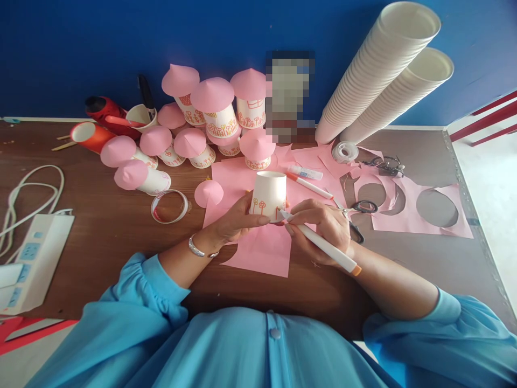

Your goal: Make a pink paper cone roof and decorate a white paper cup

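My left hand grips a white paper cup from its left side, holding it over pink paper. Small flowers are drawn in orange and green around the cup's lower part. In my right hand is a white marker with an orange end, its tip at the cup's lower right. Another white marker with an orange cap lies just beyond on the pink paper. Beside my right hand rests a pair of scissors, partly hidden by that hand.
Several decorated cups with pink cone tops stand at the back left. Tall stacks of paper cups lean against the blue wall. Cut pink sheets and a tape roll lie right. A power strip sits far left.
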The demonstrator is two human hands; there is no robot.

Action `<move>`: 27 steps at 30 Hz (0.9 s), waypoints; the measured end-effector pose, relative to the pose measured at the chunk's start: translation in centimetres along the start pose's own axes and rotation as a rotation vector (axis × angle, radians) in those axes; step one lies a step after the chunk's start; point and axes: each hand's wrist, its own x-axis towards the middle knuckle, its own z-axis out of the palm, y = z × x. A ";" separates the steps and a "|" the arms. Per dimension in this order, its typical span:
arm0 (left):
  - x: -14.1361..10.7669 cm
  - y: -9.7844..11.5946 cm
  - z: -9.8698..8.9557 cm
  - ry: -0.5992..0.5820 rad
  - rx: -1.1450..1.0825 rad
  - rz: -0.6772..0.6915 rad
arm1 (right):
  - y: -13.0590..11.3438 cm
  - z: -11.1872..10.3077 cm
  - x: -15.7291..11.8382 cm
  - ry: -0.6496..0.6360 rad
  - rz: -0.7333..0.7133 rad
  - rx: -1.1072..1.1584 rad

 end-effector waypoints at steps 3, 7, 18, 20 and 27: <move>-0.1 -0.2 -0.2 0.009 0.003 -0.006 | 0.0 0.0 0.0 0.000 0.008 -0.004; -0.2 -0.5 -0.6 0.040 -0.001 -0.009 | 0.1 0.1 0.0 0.003 0.006 -0.009; -0.2 -0.3 -0.5 0.056 0.027 -0.034 | -0.1 0.1 0.1 -0.004 0.005 -0.019; -0.2 -0.3 -0.5 0.054 0.026 -0.041 | 0.0 0.1 0.1 -0.006 0.006 -0.028; -0.2 -0.1 -0.3 0.013 0.002 -0.035 | 0.0 0.2 0.1 0.023 0.021 -0.059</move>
